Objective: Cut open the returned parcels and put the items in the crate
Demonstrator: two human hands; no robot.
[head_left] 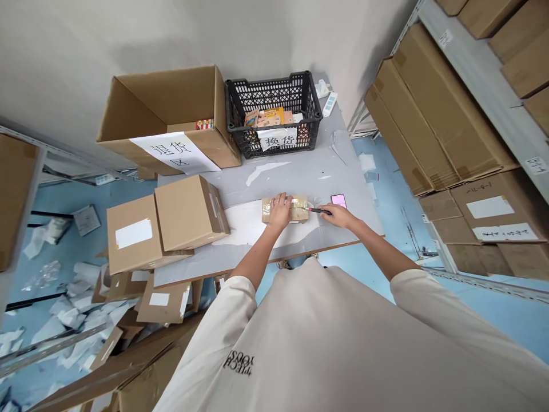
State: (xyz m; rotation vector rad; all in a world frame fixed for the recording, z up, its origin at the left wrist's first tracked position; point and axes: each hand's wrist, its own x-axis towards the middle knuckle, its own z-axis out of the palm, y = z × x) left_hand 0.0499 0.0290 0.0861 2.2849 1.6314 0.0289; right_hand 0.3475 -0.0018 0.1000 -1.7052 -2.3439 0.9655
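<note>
A small taped cardboard box [300, 214] lies on the table near its front edge. My left hand [280, 210] is on the left half of the box, fingers bent over its top and holding it. In my right hand [339, 216], closed round the handle, is a utility knife [318, 211] with a dark and red grip. Its tip points left and reaches the taped top of the box; whether the blade is in the tape I cannot tell. Just behind my right hand lies a phone [338, 200] with a pink screen.
On the grey table [274, 171], a big open carton [171, 86] and a black crate [274, 140] with small packs stand at the back. Two closed cartons [184, 214] sit at the left. Shelves with boxes [484, 206] flank the right; cartons and paper scraps [81, 297] litter the left floor.
</note>
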